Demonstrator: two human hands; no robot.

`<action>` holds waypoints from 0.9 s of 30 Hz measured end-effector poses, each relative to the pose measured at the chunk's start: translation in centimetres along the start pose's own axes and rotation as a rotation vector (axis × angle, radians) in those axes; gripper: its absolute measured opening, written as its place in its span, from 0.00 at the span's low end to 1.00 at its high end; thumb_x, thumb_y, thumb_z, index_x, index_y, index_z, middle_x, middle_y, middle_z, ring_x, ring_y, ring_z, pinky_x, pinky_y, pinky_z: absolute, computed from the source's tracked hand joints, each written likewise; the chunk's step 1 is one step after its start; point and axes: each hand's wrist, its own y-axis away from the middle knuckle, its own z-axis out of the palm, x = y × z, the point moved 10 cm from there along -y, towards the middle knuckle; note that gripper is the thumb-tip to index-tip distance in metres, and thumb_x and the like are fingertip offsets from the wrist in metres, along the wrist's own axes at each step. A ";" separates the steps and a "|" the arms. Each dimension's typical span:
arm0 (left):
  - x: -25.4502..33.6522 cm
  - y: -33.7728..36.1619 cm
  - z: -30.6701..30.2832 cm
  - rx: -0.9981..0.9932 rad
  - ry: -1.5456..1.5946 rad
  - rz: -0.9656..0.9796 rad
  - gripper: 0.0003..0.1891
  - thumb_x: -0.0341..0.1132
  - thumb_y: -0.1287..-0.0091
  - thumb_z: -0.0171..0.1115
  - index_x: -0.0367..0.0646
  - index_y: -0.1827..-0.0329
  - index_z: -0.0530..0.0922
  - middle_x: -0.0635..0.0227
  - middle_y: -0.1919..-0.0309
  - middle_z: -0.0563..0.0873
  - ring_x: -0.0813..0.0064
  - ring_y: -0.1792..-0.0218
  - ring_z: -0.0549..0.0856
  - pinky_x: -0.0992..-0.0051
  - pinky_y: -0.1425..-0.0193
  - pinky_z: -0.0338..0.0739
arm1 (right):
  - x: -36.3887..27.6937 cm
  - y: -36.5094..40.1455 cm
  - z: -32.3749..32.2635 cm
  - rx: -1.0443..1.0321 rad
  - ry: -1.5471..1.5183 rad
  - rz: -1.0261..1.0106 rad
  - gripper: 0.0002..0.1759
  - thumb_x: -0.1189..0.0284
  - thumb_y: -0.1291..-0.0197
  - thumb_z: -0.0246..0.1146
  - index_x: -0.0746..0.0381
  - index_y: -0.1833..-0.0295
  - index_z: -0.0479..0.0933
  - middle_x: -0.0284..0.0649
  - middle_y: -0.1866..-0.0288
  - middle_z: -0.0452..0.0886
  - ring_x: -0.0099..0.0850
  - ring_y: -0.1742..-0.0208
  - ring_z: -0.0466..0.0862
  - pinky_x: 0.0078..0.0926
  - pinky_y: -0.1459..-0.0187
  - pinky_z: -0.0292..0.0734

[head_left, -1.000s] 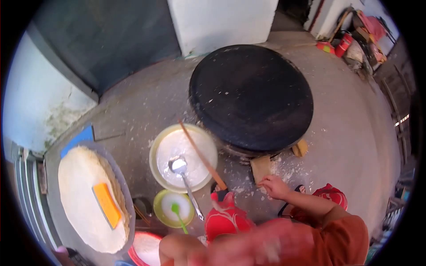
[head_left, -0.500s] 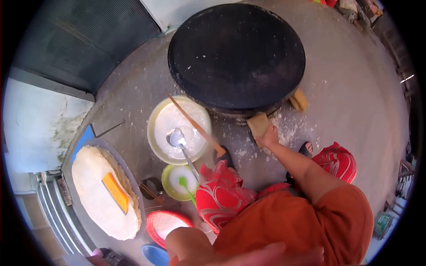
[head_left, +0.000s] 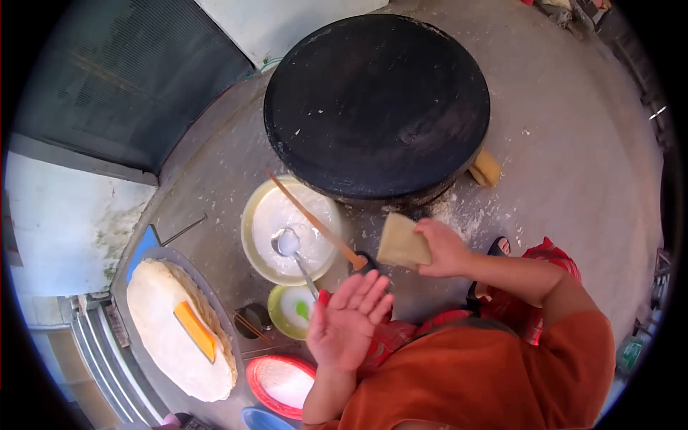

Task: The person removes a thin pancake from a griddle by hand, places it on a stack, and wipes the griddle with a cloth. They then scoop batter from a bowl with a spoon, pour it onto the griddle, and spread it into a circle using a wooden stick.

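Note:
Fingers of my right hand [head_left: 444, 249] are closed round the edge of a beige folded cloth or pad [head_left: 403, 242], held in the air just below the big black round griddle [head_left: 376, 104]. My left hand [head_left: 349, 319] is raised palm up with its fingers spread and nothing in it, near the small green bowl [head_left: 275, 314]. A large bowl of white batter [head_left: 262, 247] holds a metal ladle [head_left: 287, 244], and a wooden stick [head_left: 312, 217] lies across it.
At the left a stack of thin flatbreads [head_left: 168, 333] carries an orange scraper [head_left: 194, 331]. A red basin of white powder [head_left: 282, 387] and a blue dish [head_left: 264, 419] stand at the lower middle. Another yellowish pad [head_left: 486, 169] lies by the griddle's right edge.
My right hand has drawn the beige pad away from beneath the griddle's edge, toward my body. My left hand has risen from the bottom edge and shows its open palm.

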 end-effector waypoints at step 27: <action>1.5 -7.8 -2.6 0.248 0.020 -0.060 0.21 0.42 0.37 0.50 0.34 0.49 0.72 0.59 0.55 0.78 0.64 0.51 0.75 0.68 0.46 0.68 | -5.5 -22.8 -10.3 0.227 0.491 -0.573 0.21 0.70 0.59 0.60 0.50 0.53 0.76 0.39 0.58 0.76 0.36 0.58 0.75 0.31 0.57 0.70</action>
